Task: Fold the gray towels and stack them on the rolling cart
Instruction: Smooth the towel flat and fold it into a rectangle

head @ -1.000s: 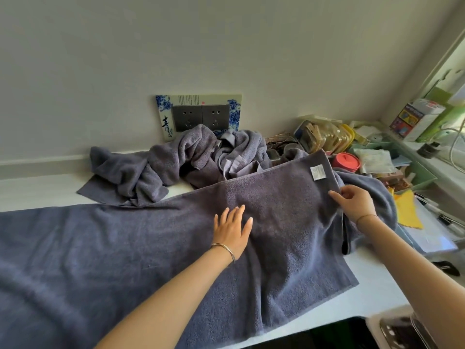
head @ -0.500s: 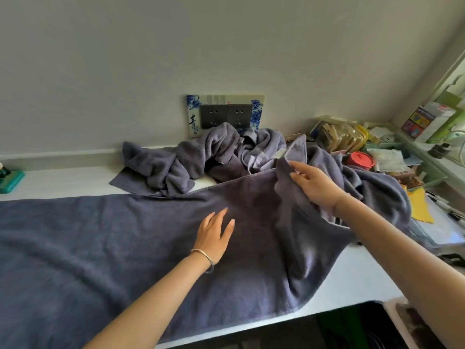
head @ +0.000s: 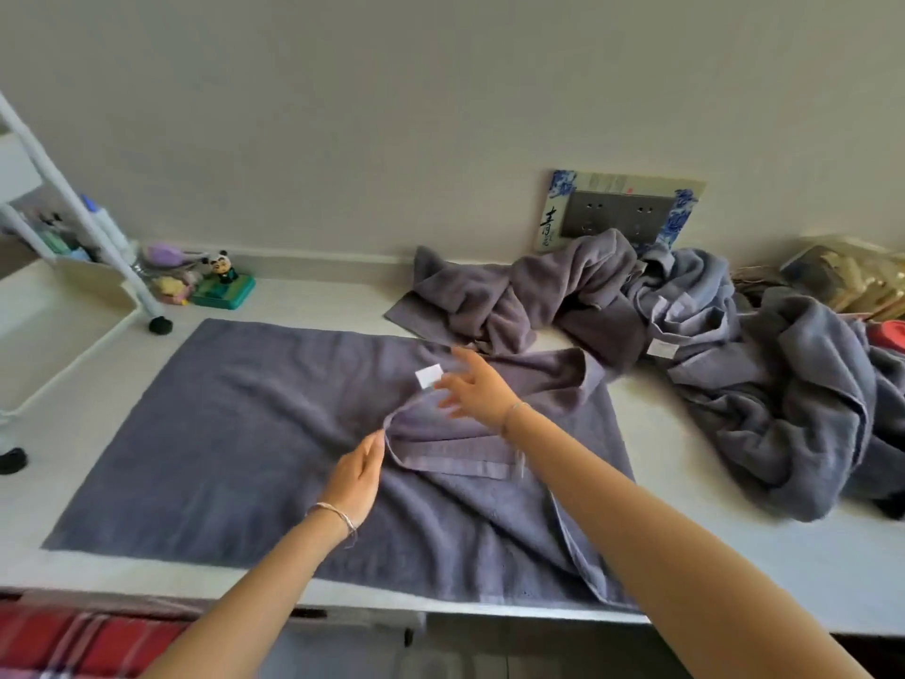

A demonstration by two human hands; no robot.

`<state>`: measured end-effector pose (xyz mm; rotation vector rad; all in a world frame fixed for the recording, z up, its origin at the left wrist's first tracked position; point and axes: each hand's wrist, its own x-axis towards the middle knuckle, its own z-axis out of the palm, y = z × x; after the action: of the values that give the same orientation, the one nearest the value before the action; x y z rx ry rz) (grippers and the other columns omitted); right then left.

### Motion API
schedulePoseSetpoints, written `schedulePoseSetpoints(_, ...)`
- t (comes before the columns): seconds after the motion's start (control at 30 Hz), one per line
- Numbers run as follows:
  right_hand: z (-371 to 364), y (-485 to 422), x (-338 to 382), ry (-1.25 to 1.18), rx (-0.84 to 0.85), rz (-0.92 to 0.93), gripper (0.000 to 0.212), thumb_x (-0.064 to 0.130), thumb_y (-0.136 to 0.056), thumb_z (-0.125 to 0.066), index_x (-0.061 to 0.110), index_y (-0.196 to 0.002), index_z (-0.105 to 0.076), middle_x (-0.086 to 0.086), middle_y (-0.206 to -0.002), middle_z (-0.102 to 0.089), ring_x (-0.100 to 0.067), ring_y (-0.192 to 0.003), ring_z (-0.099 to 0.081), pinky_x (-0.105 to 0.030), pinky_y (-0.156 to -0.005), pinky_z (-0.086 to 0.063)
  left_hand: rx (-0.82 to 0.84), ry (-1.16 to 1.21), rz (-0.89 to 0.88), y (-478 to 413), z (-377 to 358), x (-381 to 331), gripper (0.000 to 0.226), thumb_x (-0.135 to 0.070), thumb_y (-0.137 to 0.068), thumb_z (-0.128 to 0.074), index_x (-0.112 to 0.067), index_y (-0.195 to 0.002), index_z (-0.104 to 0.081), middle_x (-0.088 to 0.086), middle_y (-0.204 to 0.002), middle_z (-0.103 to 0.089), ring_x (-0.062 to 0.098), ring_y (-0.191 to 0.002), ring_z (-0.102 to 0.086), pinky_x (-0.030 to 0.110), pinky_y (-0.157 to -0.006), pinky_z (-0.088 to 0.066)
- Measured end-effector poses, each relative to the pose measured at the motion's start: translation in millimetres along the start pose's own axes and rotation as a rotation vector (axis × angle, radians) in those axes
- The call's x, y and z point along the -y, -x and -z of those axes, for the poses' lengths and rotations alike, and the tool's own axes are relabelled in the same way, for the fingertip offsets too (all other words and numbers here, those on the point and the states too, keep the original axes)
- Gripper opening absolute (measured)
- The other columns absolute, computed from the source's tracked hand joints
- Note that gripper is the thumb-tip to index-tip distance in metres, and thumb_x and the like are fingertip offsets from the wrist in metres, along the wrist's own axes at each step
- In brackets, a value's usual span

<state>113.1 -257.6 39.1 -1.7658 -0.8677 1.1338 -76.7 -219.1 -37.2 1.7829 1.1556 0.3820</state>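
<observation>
Your left hand (head: 358, 475), fingers straight, touches the fold of the flat gray terry towel (head: 235, 433). Your right hand (head: 472, 390) is spread wide, holding nothing.

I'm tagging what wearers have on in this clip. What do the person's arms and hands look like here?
No sleeves or gloves show anywhere in view. The left hand has a thin silver bangle at its wrist. The right hand has a finer pale bracelet at its wrist. No rings can be made out on either hand.
</observation>
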Motion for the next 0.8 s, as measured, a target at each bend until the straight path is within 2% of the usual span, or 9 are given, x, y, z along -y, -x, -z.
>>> schedulePoseSetpoints(0.13, 8.2, 0.0, -45.4, 0.323, -0.103, -0.07, 0.033, 0.016, -0.092, -0.057, 0.007, -0.124, -0.054, -0.015, -0.116, -0.063, -0.024, -0.102, -0.059, -0.026, -0.081, -0.045, 0.075, -0.142, 0.015, 8.3, 14.9, 26.7, 0.045, -0.034, -0.101, -0.028, -0.014, -0.139, -0.042, 0.005, -0.144, -0.043, 0.019, -0.135, -0.036, 0.029, -0.112, -0.025)
schedulePoseSetpoints(0.3, 27.6, 23.4, -86.8, 0.662, -0.005, -0.074, 0.057, 0.039, -0.08, -0.071, 0.017, -0.129, -0.052, 0.001, -0.127, -0.052, -0.017, -0.12, -0.048, -0.03, -0.103, -0.037, 0.204, -0.6, 0.01, 9.5, 10.9, 44.2, 0.049, -0.043, -0.101, -0.012, -0.033, -0.148, -0.019, -0.013, -0.157, -0.01, 0.018, -0.145, 0.001, 0.044, -0.117, 0.001)
schedulePoseSetpoints(0.4, 25.9, 28.5, -91.5, 0.913, 0.02, -0.034, 0.054, 0.048, -0.08, -0.068, 0.022, -0.125, -0.051, 0.002, -0.121, -0.05, -0.017, -0.115, -0.046, -0.033, -0.101, -0.034, 0.241, -0.665, 0.041, 11.8, 7.3, 48.8, 0.048, -0.044, -0.1, -0.009, -0.039, -0.148, -0.008, -0.017, -0.156, 0.007, 0.018, -0.144, 0.014, 0.049, -0.115, 0.008)
schedulePoseSetpoints(0.47, 22.9, 28.8, -86.7, 1.04, 0.026, -0.042, 0.026, 0.043, -0.087, -0.062, 0.022, -0.102, -0.056, 0.001, -0.105, -0.056, -0.021, -0.104, -0.051, -0.031, -0.089, -0.035, 0.262, -0.676, 0.058, 13.2, 6.6, 48.3, 0.05, -0.048, -0.099, -0.008, -0.04, -0.148, -0.004, -0.017, -0.156, 0.01, 0.019, -0.144, 0.016, 0.052, -0.114, 0.01)
schedulePoseSetpoints(0.53, 18.4, 30.3, -76.2, 0.978, 0.085, -0.053, 0.027, 0.036, -0.091, -0.058, 0.02, -0.072, -0.045, 0.001, -0.08, -0.051, -0.022, -0.082, -0.051, -0.028, -0.074, -0.033, 0.301, -0.669, 0.089, 15.2, 8.2, 46.3, 0.051, -0.052, -0.097, -0.006, -0.041, -0.148, -0.003, -0.018, -0.155, 0.011, 0.019, -0.143, 0.018, 0.054, -0.112, 0.011)
schedulePoseSetpoints(0.6, 8.9, 33.9, -59.9, 0.769, 0.193, -0.033, 0.038, 0.033, -0.091, -0.059, 0.017, -0.064, -0.038, 0.004, -0.064, -0.041, -0.013, -0.063, -0.041, -0.027, -0.065, -0.033, 0.33, -0.619, 0.128, 16.3, 11.5, 43.6, 0.052, -0.053, -0.097, -0.005, -0.041, -0.148, -0.007, -0.019, -0.156, 0.008, 0.019, -0.144, 0.016, 0.054, -0.112, 0.011)
schedulePoseSetpoints(0.67, -7.0, 41.6, -40.8, 0.467, 0.361, -0.082, 0.033, 0.034, -0.094, -0.055, 0.017, -0.067, -0.045, 0.005, -0.061, -0.044, -0.007, -0.056, -0.042, -0.019, -0.057, -0.038, 0.293, -0.5, 0.165, 15.8, 17.1, 41.3, 0.053, -0.052, -0.098, -0.004, -0.036, -0.147, -0.016, -0.015, -0.157, -0.004, 0.018, -0.145, 0.008, 0.052, -0.114, 0.007)
schedulePoseSetpoints(0.73, -19.0, 46.0, -31.0, 0.281, 0.508, -0.154, 0.029, 0.035, -0.098, -0.046, 0.016, -0.08, -0.059, 0.002, -0.072, -0.061, -0.008, -0.064, -0.059, -0.019, -0.064, -0.049, 0.18, -0.35, 0.192, 12.3, 25.4, 36.4, 0.059, -0.051, -0.098, -0.005, -0.028, -0.143, -0.036, -0.002, -0.153, -0.028, 0.023, -0.144, -0.014, 0.051, -0.116, -0.007)
schedulePoseSetpoints(0.8, -20.7, 40.6, -36.9, 0.34, 0.414, -0.109, 0.033, 0.035, -0.099, -0.044, 0.012, -0.094, -0.067, -0.001, -0.085, -0.068, -0.012, -0.076, -0.062, -0.027, -0.077, -0.051, 0.086, -0.291, 0.194, 10.3, 34.0, 33.2, 0.066, -0.052, -0.097, -0.004, -0.025, -0.13, -0.054, 0.01, -0.136, -0.051, 0.031, -0.132, -0.037, 0.048, -0.112, -0.02)
